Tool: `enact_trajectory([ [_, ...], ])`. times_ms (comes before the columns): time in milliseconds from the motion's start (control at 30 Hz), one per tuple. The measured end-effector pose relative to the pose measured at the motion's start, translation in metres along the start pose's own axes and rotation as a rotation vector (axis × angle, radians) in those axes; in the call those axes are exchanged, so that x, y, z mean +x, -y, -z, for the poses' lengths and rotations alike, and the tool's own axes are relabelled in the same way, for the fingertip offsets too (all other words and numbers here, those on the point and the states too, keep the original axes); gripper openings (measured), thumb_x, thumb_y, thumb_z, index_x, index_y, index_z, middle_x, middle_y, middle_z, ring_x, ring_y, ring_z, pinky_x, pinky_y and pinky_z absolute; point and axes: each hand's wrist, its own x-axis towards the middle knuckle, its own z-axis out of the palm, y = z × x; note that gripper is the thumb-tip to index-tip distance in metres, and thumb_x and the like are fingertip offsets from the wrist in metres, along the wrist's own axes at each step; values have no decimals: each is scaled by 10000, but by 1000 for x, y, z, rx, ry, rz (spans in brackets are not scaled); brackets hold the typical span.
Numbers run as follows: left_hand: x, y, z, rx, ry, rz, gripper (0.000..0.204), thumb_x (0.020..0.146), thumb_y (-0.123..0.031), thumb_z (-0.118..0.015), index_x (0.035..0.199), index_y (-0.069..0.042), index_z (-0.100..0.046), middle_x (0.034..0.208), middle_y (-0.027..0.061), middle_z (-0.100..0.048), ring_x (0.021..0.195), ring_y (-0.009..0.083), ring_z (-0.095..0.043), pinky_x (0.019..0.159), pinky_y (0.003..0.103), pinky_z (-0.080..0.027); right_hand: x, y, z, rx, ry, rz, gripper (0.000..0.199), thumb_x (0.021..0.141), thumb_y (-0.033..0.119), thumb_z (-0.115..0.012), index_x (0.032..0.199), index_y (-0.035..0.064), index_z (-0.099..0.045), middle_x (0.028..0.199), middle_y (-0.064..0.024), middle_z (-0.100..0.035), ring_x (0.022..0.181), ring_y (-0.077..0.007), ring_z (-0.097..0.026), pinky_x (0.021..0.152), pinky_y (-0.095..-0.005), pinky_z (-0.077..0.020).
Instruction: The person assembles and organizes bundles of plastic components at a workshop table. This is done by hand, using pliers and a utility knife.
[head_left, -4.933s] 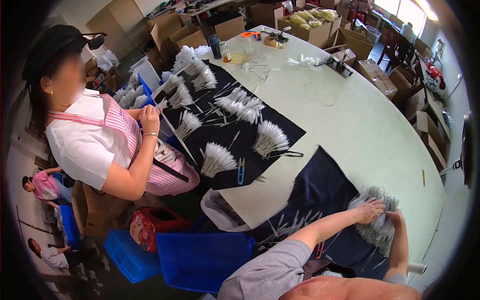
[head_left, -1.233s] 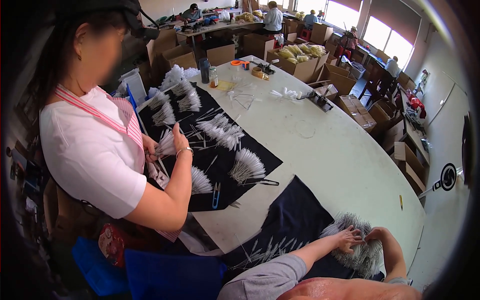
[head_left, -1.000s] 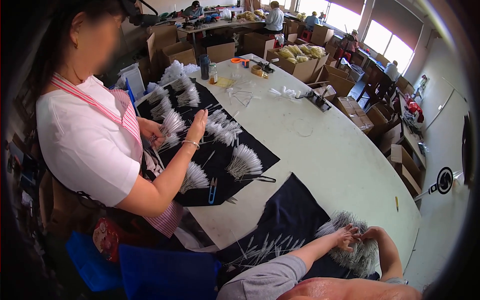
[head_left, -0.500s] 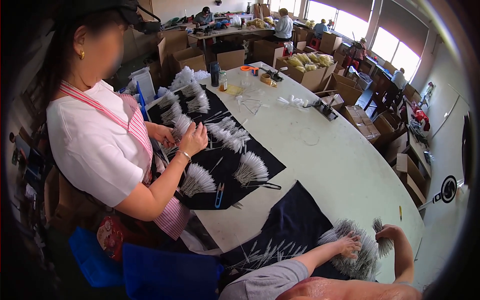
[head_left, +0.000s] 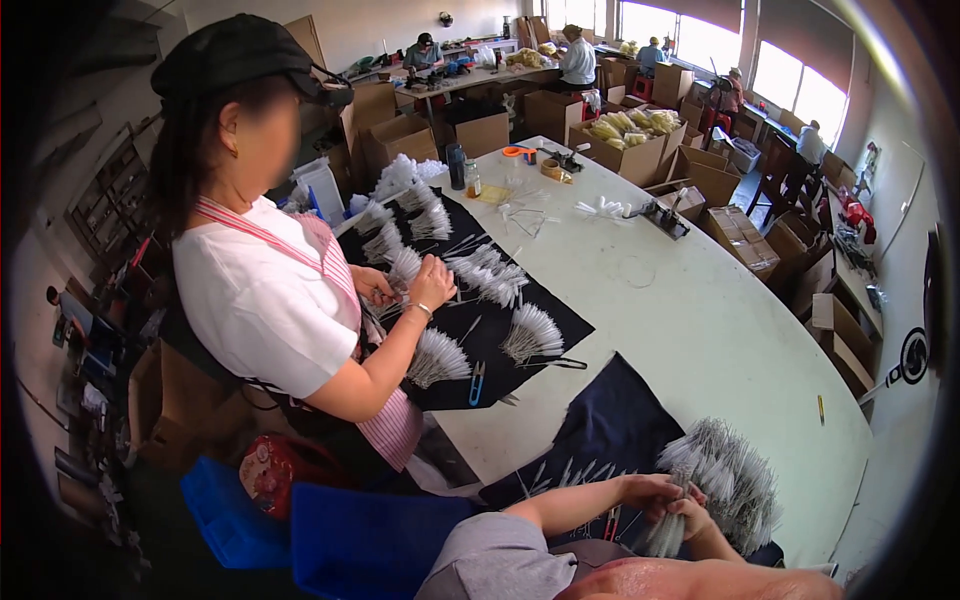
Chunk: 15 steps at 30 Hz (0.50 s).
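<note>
Close together at the lower right, my left hand (head_left: 655,492) and my right hand (head_left: 692,520) are both closed round a bundle of thin wire-stemmed brushes (head_left: 664,537). The bundle stands roughly upright, its upper end showing above my fingers. Just right of my hands, a large heap of white-tipped wire brushes (head_left: 735,470) lies on a dark cloth (head_left: 620,410). More brushes (head_left: 570,475) are spread on the cloth beyond my left forearm. A red-handled tool (head_left: 612,524) lies below that forearm, partly hidden.
At left, a co-worker's hands (head_left: 432,285) handle white brushes over another black cloth (head_left: 560,310) with fanned brush bundles (head_left: 532,335) and blue snips (head_left: 477,383). A blue bin (head_left: 370,540) stands below the pale table (head_left: 700,320). Cardboard boxes (head_left: 740,243) line the far side.
My right hand has brought its bundle leftward, in front of the heap. My left hand has left the heap and now grips the bundle too. The view has shifted slightly.
</note>
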Motion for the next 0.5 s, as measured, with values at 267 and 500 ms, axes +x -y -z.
enact_trajectory([
  [267,-31,31,-39,146,-650,-61,304,756,-276,-598,941,-37,-628,890,73,-617,810,171,-578,757,309,-451,8,-35,-36,-238,-94,-140,425,740,159,-657,1098,0,-491,1031,-110,-575,972,-242,-556,851,-370,-451],
  [500,-52,30,-60,-14,-605,-87,400,751,-200,-697,1062,-34,-509,979,106,-608,895,185,-586,788,313,-481,-7,-65,-43,-157,-72,-71,453,754,179,-664,1132,15,-477,1024,-95,-577,905,-214,-587,776,-354,-495],
])
